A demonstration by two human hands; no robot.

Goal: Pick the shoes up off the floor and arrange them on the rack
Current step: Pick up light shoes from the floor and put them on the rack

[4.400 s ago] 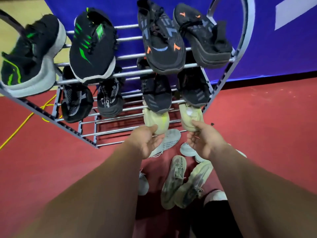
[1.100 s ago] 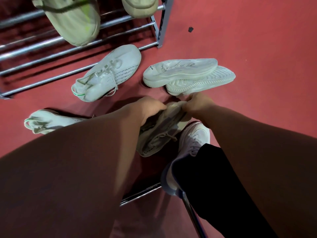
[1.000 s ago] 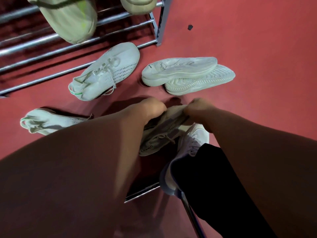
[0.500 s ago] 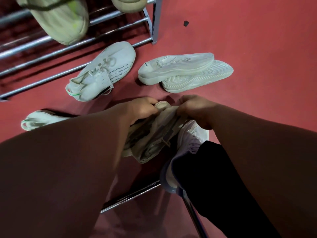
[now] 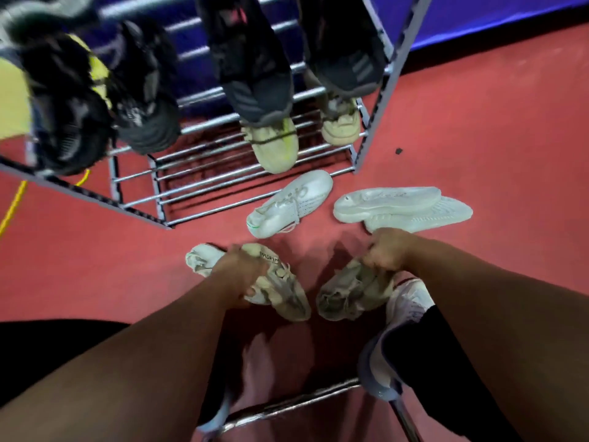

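Fingers [image 5: 374,262] of right hand [image 5: 391,251] grip right shoe [image 5: 347,293]; left hand [image 5: 243,273], left shoe [image 5: 288,293].

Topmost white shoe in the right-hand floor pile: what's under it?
Another white shoe, ribbed sole showing, lies under the top shoe; its upper is hidden.

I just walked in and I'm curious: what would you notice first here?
Front and centre, the left hand grips one beige shoe and the right hand grips a second beige shoe. Just beyond, white shoes lie on the red floor by the metal rack, whose upper bars carry dark shoes.
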